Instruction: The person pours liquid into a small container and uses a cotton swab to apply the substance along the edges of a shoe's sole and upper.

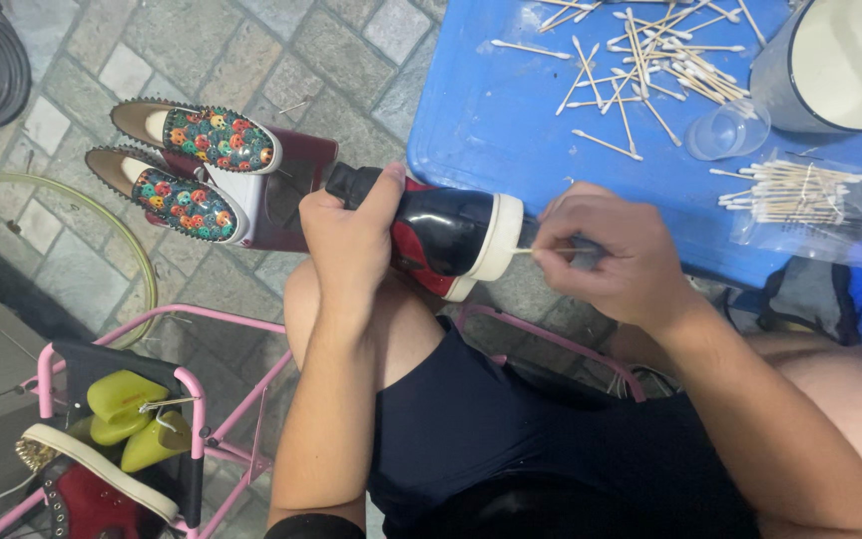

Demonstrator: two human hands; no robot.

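A person steadies a black sneaker over the knee and works a cotton swab along its white toe.

The left hand is closed around the shoe's middle; the right hand pinches the swab against the toe cap. Loose swabs litter the blue table beyond, beside a clear cup. Studded patterned loafers sit far left.

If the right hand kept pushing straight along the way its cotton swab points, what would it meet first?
The right hand points its thin cotton swab leftward, so it would most likely meet the white rubber toe of the black and red sneaker, which the swab tip seems to touch already.
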